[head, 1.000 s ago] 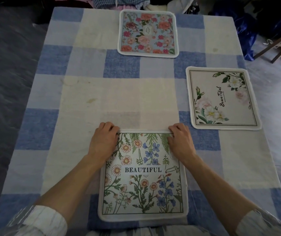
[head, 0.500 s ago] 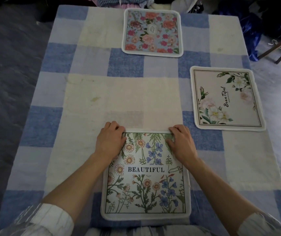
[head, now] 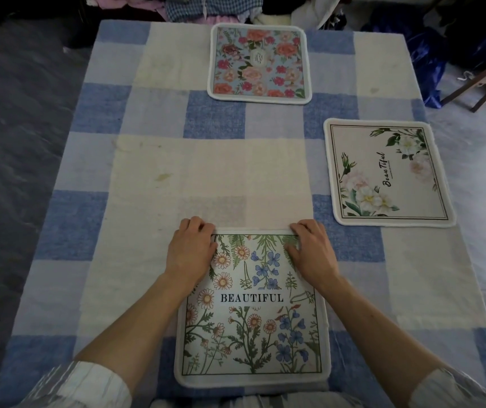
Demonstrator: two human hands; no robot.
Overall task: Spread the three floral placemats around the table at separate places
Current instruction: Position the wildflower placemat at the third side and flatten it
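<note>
We see three floral mats lying flat and well apart on the checked cloth (head: pixel 136 160) of the desk: the wildflower placemat (head: pixel 253 328) at the near edge, the rose placemat (head: pixel 259 63) at the far edge, the white-blossom placemat (head: pixel 389 175) by the right edge. The left hand (head: pixel 190 250) and right hand (head: pixel 314 251) each curl their grip over one of the wildflower mat's far corners.
</note>
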